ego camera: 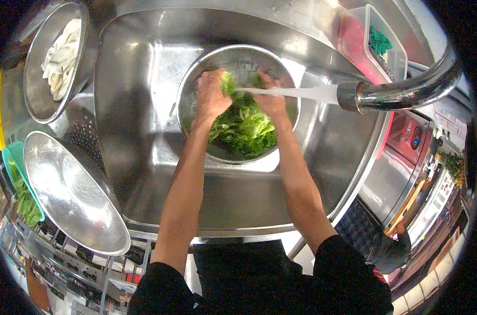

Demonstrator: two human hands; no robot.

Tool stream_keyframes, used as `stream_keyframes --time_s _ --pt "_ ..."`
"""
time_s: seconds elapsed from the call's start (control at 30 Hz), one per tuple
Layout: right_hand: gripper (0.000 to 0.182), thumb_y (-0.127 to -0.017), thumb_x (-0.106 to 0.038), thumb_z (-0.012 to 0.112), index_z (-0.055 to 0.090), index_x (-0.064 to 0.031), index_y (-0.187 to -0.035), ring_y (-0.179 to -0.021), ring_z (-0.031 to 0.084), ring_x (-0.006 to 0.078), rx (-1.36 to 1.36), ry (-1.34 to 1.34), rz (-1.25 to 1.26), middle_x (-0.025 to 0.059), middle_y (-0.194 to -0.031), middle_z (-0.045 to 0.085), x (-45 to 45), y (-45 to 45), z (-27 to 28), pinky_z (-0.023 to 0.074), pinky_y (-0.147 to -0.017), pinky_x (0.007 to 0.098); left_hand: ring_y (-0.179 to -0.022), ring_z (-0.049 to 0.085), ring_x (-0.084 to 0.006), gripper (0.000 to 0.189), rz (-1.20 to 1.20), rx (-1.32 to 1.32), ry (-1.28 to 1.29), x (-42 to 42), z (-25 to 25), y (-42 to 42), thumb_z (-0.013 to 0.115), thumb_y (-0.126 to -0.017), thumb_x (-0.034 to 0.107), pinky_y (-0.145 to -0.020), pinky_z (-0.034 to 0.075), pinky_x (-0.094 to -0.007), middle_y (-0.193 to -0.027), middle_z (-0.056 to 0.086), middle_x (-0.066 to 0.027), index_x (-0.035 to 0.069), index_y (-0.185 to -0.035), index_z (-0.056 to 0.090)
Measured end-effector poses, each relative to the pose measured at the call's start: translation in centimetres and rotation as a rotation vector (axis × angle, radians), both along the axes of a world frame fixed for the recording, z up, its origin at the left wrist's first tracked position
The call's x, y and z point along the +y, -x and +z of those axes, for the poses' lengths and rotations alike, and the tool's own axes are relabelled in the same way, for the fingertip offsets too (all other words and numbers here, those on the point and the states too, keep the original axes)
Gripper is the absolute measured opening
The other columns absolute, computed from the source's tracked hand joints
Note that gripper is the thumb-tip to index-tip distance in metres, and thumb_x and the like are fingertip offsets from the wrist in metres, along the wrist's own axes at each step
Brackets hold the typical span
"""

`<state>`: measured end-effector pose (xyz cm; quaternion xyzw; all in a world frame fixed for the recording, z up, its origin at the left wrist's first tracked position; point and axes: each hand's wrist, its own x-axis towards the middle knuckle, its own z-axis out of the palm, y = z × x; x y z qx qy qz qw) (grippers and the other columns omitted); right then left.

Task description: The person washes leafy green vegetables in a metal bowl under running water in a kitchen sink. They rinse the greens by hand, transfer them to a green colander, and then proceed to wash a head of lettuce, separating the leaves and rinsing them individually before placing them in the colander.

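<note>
A round metal bowl (183, 130) stands in a deep stainless steel sink (238, 201), with leafy greens (248, 126) and water inside. From a chrome faucet (403, 98) on the right, a stream of water (301, 93) runs into the bowl between my hands. My left hand (214, 94) is at the bowl's left side, closed on a light green leaf (227, 82). At the right side, my right hand (270, 96) is blurred by motion; dark green leaf shows by its fingers, and its hold is unclear.
Left of the sink are a metal bowl of pale, soft pieces (61, 59), a bare metal bowl (75, 193) and a teal container of green leaves (23, 189). A clear plastic container (398, 55) stands at the upper right. Another person (392, 248) is at the lower right.
</note>
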<state>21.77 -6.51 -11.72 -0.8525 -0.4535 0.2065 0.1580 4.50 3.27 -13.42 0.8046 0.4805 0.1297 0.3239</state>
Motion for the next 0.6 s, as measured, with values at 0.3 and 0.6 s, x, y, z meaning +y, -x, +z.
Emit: stream_keyframes --time_s 0.3,0.6 --pt "0.059 -0.090 -0.046 0.071 0.062 -0.0047 -0.131 -0.127 0.057 0.0359 0.415 0.294 0.103 0.0223 -0.130 0.064 -0.4 -0.5 0.4 0.0439 -0.108 0.0432 -0.123 0.060 -0.0365 0.066 0.063 0.115 0.414 0.9 -2.3 2.7 0.084 -0.075 0.026 -0.103 0.049 -0.0427 -0.133 0.063 -0.0187 0.011 -0.133 0.056" --pt "0.057 -0.095 -0.045 0.064 0.058 -0.0024 -0.132 -0.119 0.060 0.0394 0.184 0.099 0.114 0.0231 -0.124 0.065 -1.5 1.5 -3.3 0.0485 -0.101 0.0437 -0.117 0.062 -0.0350 0.069 0.099 -0.138 0.871 0.4 -4.5 1.8 0.081 -0.077 0.017 -0.101 0.048 -0.0402 -0.129 0.064 -0.0195 0.002 -0.138 0.053"
